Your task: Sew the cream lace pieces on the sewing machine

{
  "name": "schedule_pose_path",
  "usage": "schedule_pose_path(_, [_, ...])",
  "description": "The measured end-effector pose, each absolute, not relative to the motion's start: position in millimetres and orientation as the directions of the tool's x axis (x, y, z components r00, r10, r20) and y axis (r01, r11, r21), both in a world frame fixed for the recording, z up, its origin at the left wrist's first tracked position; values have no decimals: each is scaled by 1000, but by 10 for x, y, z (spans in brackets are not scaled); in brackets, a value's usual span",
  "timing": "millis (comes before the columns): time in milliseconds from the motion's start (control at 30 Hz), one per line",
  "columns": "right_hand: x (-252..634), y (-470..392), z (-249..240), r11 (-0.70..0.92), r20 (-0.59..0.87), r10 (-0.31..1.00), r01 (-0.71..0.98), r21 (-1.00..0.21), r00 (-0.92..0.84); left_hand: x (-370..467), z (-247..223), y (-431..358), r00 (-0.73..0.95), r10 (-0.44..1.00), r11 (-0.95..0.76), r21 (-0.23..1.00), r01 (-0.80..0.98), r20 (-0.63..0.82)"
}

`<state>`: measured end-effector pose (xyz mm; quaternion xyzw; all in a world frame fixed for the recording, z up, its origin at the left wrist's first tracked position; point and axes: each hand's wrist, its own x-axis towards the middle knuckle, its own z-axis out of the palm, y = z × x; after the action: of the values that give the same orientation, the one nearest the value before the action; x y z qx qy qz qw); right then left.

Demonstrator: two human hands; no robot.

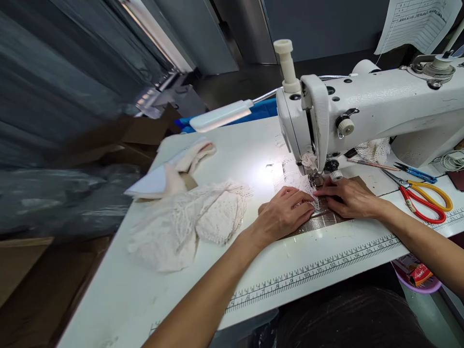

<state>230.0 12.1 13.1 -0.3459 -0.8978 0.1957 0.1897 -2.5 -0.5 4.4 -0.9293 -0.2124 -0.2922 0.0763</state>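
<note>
Two bare hands work close in at the sewing machine (369,101), white lace (295,181) lying under and beside the presser foot (316,180). Left hand (284,212): fingers part-spread, gently bent, laid over the lace edge on the near left of the foot; no pinch seen. Right hand (350,198): fingers curled low, tips at the lace just right of the left fingertips; whether they pinch or only press, cannot tell.

Judgement: light, flat pressure suits openwork this soft; a hard pull would probably stretch the holes and ripple the edge. Best to steer with both hands evenly, letting the machine draw the cloth. Right fingertips sit very near the foot, so a little more room seems wise. Brownish sheet (319,222) beneath could snag lace at its rim; smooth any fold first. Loose lace pile (221,212) well left, scissors (403,182) off right.
</note>
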Motion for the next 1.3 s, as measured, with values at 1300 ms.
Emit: schedule_pose_path(1300, [2213,94,150,687,116,719,675,-271,-685,-99,113,-58,777,479,-857,28,514,409])
